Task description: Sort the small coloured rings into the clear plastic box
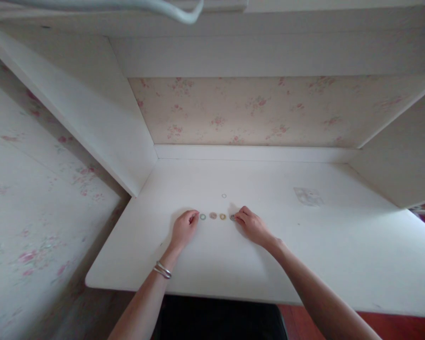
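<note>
Four-colour detail shows in a short row of small round pieces on the white desk (255, 269). At its left end lies a green ring (203, 216), close beside the fingertips of my left hand (184, 229). That hand is closed, and whatever its fingers may hold is hidden. Then come a pinkish round piece (213, 216) and a yellow ring (223, 216). My right hand (252, 227) is closed in a pinch at a dark grey ring (233, 217) on the right end, partly covering it. Farther back sits a thin pale ring (224, 195), apart from both hands.
A clear plastic bag (308, 197) lies flat at the right. White side panels (92, 99) and an overhead shelf (269, 54) enclose the desk's back. A pale cable (156, 5) hangs at the top. Below the front edge is a black seat (219, 318).
</note>
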The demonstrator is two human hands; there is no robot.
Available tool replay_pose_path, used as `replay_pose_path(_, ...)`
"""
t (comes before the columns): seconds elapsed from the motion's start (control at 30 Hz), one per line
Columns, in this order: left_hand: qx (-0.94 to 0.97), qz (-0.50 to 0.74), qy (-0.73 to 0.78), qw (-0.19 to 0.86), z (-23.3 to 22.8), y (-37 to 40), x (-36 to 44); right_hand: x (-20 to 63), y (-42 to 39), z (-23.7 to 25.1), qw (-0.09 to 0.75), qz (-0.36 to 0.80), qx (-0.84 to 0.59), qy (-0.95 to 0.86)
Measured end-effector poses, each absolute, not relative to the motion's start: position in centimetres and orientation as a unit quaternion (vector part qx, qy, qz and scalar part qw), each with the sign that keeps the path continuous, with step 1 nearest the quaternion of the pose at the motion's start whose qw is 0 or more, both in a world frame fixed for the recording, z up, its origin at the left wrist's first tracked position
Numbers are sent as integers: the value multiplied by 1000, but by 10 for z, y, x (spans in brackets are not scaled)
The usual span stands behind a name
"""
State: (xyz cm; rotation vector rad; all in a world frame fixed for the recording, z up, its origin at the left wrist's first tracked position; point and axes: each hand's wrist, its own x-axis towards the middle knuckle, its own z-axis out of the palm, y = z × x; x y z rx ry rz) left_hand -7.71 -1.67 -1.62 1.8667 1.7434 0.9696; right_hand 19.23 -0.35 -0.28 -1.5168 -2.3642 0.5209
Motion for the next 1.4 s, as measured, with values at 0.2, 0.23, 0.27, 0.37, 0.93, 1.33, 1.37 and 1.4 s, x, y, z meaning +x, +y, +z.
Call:
replay_pose_path(0.2,659,347,631,216,-15,-19,-76,190,-3,-1,141,181,-516,-825)
replay_pose_path(0.23,655,349,633,219,-15,-19,-77,191,-3,0,154,188,-513,-824)
replay_pose_path(0.27,651,351,635,223,-15,-18,-77,192,-5,0,172,197,-511,-819)
replay_pose_path(0.37,639,359,638,238,-11,-14,-76,199,-13,-3,250,225,-526,-781)
replay_pose_path(0.93,817,137,542,143,8,75,9,222,-33,-21,375,227,-637,-634)
replay_pose_path(1.33,841,48,514,160,21,69,13,223,-31,-24,393,220,-633,-630)
replay_pose_path(1.37,846,57,504,164,23,64,12,222,-31,-24,392,222,-634,-629)
replay_pose_path(1.4,853,67,490,168,25,60,12,222,-31,-23,390,223,-634,-630)
